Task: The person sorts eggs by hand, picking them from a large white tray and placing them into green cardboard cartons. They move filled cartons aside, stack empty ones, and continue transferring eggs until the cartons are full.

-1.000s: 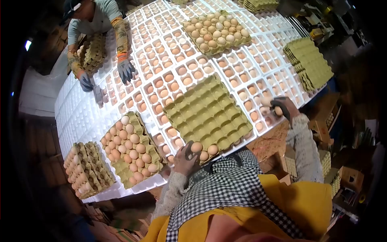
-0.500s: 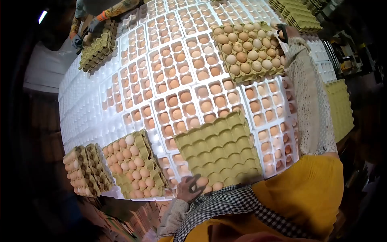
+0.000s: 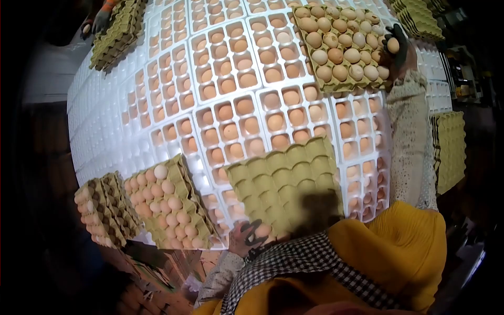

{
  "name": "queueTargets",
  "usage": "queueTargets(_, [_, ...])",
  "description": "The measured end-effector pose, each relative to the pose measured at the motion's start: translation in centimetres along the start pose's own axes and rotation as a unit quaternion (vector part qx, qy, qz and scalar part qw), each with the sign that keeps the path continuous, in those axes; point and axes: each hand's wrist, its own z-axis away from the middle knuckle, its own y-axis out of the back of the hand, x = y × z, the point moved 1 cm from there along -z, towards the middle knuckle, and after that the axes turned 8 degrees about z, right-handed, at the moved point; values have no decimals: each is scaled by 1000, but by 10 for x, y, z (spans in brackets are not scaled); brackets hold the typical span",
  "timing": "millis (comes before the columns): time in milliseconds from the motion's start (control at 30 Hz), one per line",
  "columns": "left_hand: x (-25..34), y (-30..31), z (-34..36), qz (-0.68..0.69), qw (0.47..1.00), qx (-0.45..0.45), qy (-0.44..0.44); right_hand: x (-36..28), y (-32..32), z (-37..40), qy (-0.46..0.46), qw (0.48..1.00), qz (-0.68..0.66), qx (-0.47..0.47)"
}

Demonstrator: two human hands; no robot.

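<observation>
My right hand (image 3: 395, 46), in a dark glove, is stretched far out and holds a brown egg at the right edge of a full cardboard egg tray (image 3: 341, 47). My left hand (image 3: 247, 237) rests at the near edge of a mostly empty green cardboard tray (image 3: 283, 181), its fingers around an egg (image 3: 262, 231) in the front row. Both trays lie on a wide white grid table (image 3: 173, 100) whose cells hold brown eggs.
A filled cardboard tray (image 3: 168, 205) and a stack of filled trays (image 3: 102, 210) sit at the near left. Empty tray stacks stand at the far right (image 3: 420, 16) and right (image 3: 450, 149). Another person's gloved hand (image 3: 100, 18) touches a tray stack (image 3: 118, 31) at the far left.
My right hand moved from the table's right edge out to the far full tray, carrying an egg. My view shifted forward over the table. My left hand stayed at the near tray.
</observation>
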Motion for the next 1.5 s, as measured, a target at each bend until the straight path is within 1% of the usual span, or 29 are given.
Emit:
queueTargets(67, [11, 6, -4, 16, 998, 41, -53, 5, -4, 32, 13, 1000, -11, -7])
queueTargets(133, [0, -5, 2, 9, 998, 59, -37, 15, -14, 73, 19, 999, -22, -23])
queueTargets(167, [4, -5, 3, 31, 999, 36, 15, 21, -22, 96, 16, 999, -30, -38])
queueTargets(233, [13, 1, 1, 0, 1000, 24, 7, 26, -43, 140, 25, 996, -37, -76])
queueTargets(300, [11, -5, 6, -14, 998, 64, -12, 39, -67, 191, 7, 990, 37, -133])
queueTargets(333, [18, -2, 4, -34, 997, 67, -27, 43, -71, 214, -81, 968, 205, -123])
queueTargets(367, [26, 1, 5, -54, 995, 71, -43, 66, -88, 237, 30, 975, 175, -137])
queueTargets(433, [30, 0, 7, -81, 989, 91, -83, 39, -144, 307, 163, 927, 290, -174])
queueTargets(467, [29, -2, 10, -63, 988, 106, -89, 41, -164, 332, 155, 900, 348, -210])
queueTargets(500, [30, -5, 17, -43, 988, 119, -92, 37, -187, 357, 243, 853, 417, -200])
queueTargets(533, [32, -8, 23, 12, 988, 137, -73, 53, -201, 376, 196, 873, 366, -258])
queueTargets(567, [34, -9, 30, 65, 984, 155, -54, 38, -215, 394, 160, 811, 487, -281])
queueTargets(600, [30, -13, 38, 82, 979, 174, -62, 55, -226, 405, 208, 766, 538, -284])
queueTargets(633, [23, -15, 44, 96, 973, 198, -74, 61, -235, 418, 254, 750, 562, -240])
queueTargets(700, [36, -7, 61, 216, 964, 155, -7, 79, -253, 418, 225, 713, 606, -270])
queueTargets(733, [30, -12, 66, 262, 952, 158, -32, 90, -256, 419, 261, 727, 581, -257])
queueTargets(800, [45, -4, 80, 327, 937, 121, 9, 93, -251, 421, 317, 754, 525, -236])
queueTargets(833, [39, -4, 84, 345, 933, 104, -8, 94, -246, 418, 348, 784, 466, -219])
queueTargets(900, [30, -2, 86, 354, 928, 106, -44, 98, -239, 416, 325, 829, 412, -195])
queueTargets(967, [28, 13, 85, 377, 919, 101, -48, 93, -238, 415, 293, 826, 430, -217])
queueTargets(1033, [39, 55, 90, 378, 921, 90, -25, 100, -241, 406, 206, 904, 312, -207])
queueTargets(1067, [31, 76, 89, 411, 901, 126, -64, 90, -243, 398, 62, 958, 177, -219])
queueTargets(1100, [21, 100, 87, 443, 877, 159, -102, 77, -245, 393, -85, 971, 33, -222])
queueTargets(1167, [-4, 178, 80, 454, 869, 176, -88, 21, -275, 386, -131, 972, -96, -169])
queueTargets(1233, [7, 261, 67, 438, 848, 299, 9, 4, -315, 357, -88, 984, -55, -142])
queueTargets(1300, [-49, 340, 24, 327, 883, 335, -36, -14, -370, 316, -4, 983, 23, -180])
queueTargets(1367, [-109, 401, -37, 159, 910, 377, -59, -34, -435, 270, 19, 978, 24, -208])
queueTargets(1433, [-144, 437, -95, 53, 922, 382, -20, -64, -501, 218, 70, 964, 62, -249])
queueTargets(1500, [-163, 447, -144, -97, 933, 343, 44, -71, -571, 156, 215, 948, 160, -170])
